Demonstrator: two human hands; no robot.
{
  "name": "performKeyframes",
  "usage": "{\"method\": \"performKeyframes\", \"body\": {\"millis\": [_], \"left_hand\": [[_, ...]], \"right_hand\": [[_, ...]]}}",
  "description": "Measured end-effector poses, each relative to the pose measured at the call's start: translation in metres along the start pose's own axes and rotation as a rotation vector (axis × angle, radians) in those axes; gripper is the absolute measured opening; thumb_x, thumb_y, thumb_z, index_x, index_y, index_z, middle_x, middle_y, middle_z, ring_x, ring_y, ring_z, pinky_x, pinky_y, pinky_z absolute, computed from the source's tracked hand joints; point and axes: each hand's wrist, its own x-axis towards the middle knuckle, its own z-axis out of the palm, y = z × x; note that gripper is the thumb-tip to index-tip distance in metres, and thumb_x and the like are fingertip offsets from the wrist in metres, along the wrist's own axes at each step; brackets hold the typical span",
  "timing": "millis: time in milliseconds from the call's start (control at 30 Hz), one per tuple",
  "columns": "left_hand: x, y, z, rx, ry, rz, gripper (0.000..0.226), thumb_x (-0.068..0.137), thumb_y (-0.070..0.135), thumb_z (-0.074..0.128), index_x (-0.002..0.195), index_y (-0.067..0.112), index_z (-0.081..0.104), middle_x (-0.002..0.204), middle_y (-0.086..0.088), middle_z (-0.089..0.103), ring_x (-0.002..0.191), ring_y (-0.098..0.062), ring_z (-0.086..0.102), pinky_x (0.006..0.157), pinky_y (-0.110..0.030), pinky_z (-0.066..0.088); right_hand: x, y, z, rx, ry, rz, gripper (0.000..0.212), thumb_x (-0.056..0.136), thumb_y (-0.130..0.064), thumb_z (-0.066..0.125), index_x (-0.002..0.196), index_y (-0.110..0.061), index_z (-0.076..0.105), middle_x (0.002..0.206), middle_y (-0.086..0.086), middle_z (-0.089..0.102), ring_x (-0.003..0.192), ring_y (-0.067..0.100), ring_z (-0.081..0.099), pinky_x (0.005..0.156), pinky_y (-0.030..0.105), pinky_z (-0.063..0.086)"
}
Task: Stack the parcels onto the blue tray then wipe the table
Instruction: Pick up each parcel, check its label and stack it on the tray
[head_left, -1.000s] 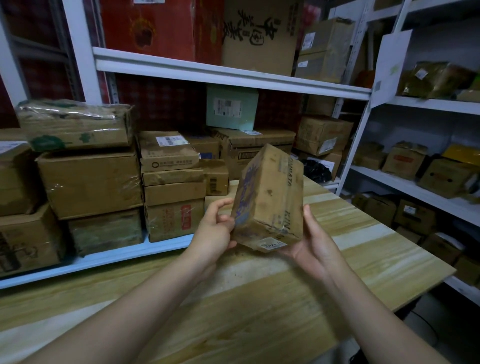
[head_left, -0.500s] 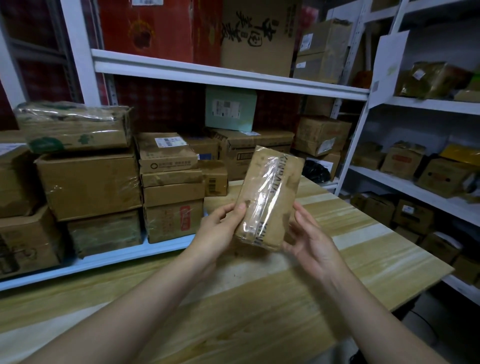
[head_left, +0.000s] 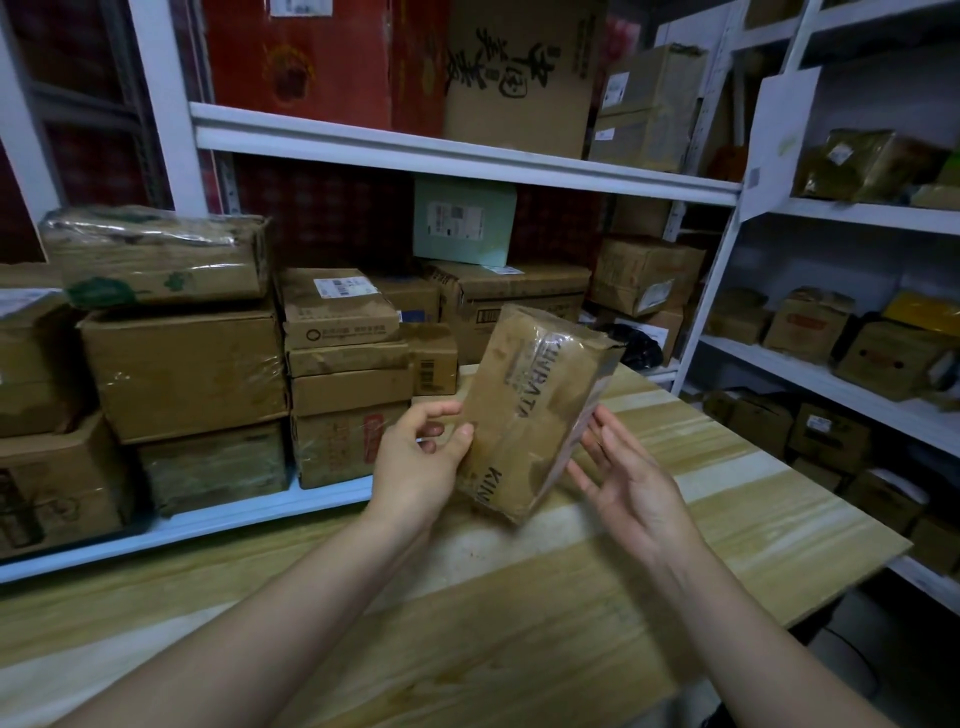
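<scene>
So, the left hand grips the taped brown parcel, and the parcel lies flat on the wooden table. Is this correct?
The left hand does grip the taped brown parcel, but the parcel does not lie flat: it is held up on end, tilted, over the wooden table. The head view shows this.

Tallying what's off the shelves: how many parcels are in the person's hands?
1. A brown tape-wrapped cardboard parcel, tilted above the wooden table, gripped by the left hand; the right hand is open beside it.

White metal shelf racks (head_left: 467, 158) at back & right w/ red patterned backing (head_left: 322, 218) behind, dim light
</scene>
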Motion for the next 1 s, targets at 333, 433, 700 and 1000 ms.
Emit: {"method": "performKeyframes", "body": {"millis": [333,433,700,1000], "left_hand": [[0.002,-0.008,0.002,0.004,0.046,-0.039,0.018,0.092,0.011,0.063,0.105,0.021,0.072,0.091,0.000,0.070,0.080,-0.008,0.062,0.070,-0.011,0.049],[0.004,-0.013,0.008,-0.019,0.010,-0.084,0.024,0.095,0.015,0.060,0.116,0.020,0.069,0.099,0.001,0.071,0.096,-0.016,0.067,0.090,-0.030,0.054],[0.002,-0.007,0.011,-0.246,-0.022,-0.177,0.024,0.099,0.019,0.054,0.123,0.022,0.049,0.090,0.008,0.066,0.097,-0.018,0.066,0.083,-0.028,0.051],[0.004,0.000,0.011,-0.274,0.052,-0.139,0.011,0.097,0.022,0.057,0.090,0.019,0.049,0.086,-0.001,0.056,0.089,-0.021,0.061,0.096,-0.046,0.052]], "right_hand": [[0.000,-0.001,0.003,-0.057,-0.002,-0.025,0.042,0.085,-0.009,0.062,0.124,-0.026,0.064,0.132,0.006,0.067,0.132,0.026,0.053,0.114,0.053,0.034],[0.000,0.000,0.003,-0.049,-0.029,-0.005,0.044,0.082,-0.012,0.066,0.120,-0.033,0.067,0.132,0.004,0.067,0.133,0.025,0.050,0.112,0.065,0.030],[0.004,-0.004,0.001,-0.114,-0.008,-0.010,0.035,0.098,-0.010,0.053,0.125,-0.028,0.064,0.139,0.009,0.057,0.135,0.028,0.046,0.105,0.071,0.033],[0.008,0.002,-0.007,-0.172,0.035,-0.002,0.034,0.097,-0.012,0.054,0.116,-0.038,0.066,0.113,-0.004,0.073,0.133,0.025,0.051,0.109,0.066,0.029]]}}
